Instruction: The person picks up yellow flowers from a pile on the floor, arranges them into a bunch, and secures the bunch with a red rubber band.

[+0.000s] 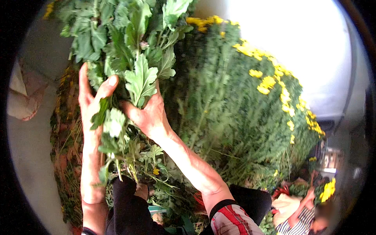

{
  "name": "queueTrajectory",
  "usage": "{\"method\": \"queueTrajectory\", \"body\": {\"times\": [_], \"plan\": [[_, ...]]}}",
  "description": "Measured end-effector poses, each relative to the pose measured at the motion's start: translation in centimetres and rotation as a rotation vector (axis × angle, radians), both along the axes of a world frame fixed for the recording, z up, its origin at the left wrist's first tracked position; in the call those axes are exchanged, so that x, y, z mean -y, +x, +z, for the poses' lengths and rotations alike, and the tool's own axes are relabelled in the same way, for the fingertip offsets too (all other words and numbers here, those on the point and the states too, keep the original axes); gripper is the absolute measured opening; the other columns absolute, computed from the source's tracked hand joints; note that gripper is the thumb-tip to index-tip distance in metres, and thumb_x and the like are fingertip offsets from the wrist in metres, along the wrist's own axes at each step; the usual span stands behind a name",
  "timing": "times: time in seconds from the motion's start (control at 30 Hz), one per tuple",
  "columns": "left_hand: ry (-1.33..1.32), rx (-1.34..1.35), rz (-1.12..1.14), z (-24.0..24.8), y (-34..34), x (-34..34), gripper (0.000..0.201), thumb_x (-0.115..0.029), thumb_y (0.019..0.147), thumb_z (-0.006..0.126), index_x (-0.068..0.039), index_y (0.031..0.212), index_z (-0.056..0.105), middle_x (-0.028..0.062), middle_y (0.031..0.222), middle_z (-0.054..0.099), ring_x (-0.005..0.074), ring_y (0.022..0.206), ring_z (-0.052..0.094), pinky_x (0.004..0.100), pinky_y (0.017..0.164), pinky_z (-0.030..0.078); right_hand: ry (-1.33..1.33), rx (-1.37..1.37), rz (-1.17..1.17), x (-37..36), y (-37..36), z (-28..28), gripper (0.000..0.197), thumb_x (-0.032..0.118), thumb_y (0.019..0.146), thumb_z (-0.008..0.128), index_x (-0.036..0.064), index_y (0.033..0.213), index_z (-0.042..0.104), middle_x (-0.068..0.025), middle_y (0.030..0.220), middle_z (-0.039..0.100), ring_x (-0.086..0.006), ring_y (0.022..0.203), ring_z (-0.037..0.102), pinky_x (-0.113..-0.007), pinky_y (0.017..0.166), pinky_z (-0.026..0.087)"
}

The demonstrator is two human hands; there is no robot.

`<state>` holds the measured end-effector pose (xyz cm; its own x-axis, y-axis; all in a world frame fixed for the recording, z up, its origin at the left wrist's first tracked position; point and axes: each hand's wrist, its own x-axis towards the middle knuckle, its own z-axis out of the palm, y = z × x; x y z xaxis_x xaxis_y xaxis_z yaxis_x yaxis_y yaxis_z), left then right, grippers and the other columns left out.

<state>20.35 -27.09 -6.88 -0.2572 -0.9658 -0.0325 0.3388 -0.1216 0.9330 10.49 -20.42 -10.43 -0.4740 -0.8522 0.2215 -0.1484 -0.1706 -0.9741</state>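
Note:
A thick bunch of leafy chrysanthemum stems (143,78) rises in front of me; its upper end runs out of view at the top. My right hand (150,117) grips the lower part, thumb across the stems and the other fingers mostly hidden by leaves. On the bunch's left side, my left hand (92,92) holds it between thumb and fingers. Cut stem ends (127,172) hang below my hands, above my dark-trousered legs (129,207).
A tall heap of green stems with yellow flowers (268,84) fills the right side. Loose stems and leaves (66,156) lie on the left beside a grey surface (29,164). At the lower right is another person in a striped top (295,221).

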Motion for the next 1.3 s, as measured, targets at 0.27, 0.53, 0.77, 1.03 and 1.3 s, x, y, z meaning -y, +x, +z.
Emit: {"method": "queueTrajectory", "body": {"times": [0.27,0.53,0.77,1.03,1.3], "plan": [[-0.080,-0.190,-0.420,8.9,-5.2,-12.3,0.055,-0.005,0.079,0.070,-0.005,0.124,0.037,0.0070,0.113,0.047,0.0157,0.103,0.049,0.0315,0.091,0.043,0.126,-0.040,-0.128,-16.6,-4.9,11.2,0.051,0.007,0.076,0.068,0.0028,0.124,0.051,-0.0096,0.115,0.061,-0.0219,0.106,0.058,-0.035,0.095,0.044],[-0.124,0.532,-1.183,-2.7,-17.9,-23.3,0.073,-0.031,0.088,0.060,-0.012,0.142,0.016,0.0244,0.147,0.026,0.0404,0.124,0.044,0.0502,0.100,0.041,0.692,-0.086,-0.779,-34.9,-13.1,3.2,0.075,0.018,0.081,0.071,-0.0013,0.140,0.029,-0.0145,0.132,0.048,-0.0247,0.115,0.049,-0.038,0.098,0.039],[-0.771,0.870,-1.571,-10.2,-20.5,-25.8,0.067,-0.042,0.084,0.062,-0.020,0.142,0.037,0.0128,0.150,0.027,0.0402,0.136,0.028,0.0607,0.105,0.026,1.438,0.054,-0.654,-38.2,-12.8,-9.0,0.104,0.061,0.088,0.050,-0.0020,0.146,-0.010,-0.0276,0.150,0.015,-0.0385,0.138,0.023,-0.044,0.109,0.026],[-0.868,0.563,-0.408,-13.3,-12.5,-14.2,0.051,-0.016,0.073,0.070,-0.007,0.120,0.053,0.0209,0.140,0.038,0.0404,0.124,0.043,0.0469,0.095,0.044,1.254,-1.062,-0.456,-26.6,-10.8,2.9,0.033,0.032,0.088,0.061,0.0006,0.100,0.063,-0.0149,0.053,0.051,-0.0307,0.049,0.052,-0.042,0.052,0.042],[-0.569,1.531,0.026,-16.0,3.3,8.0,0.074,-0.032,0.080,0.072,-0.008,0.139,0.034,0.0226,0.135,0.040,0.0419,0.130,0.031,0.0643,0.106,0.020,0.831,-0.561,-0.023,-5.5,-4.2,-8.2,0.082,0.035,0.088,0.064,0.0046,0.147,0.016,-0.0240,0.144,0.035,-0.0370,0.128,0.043,-0.048,0.107,0.035]]}}
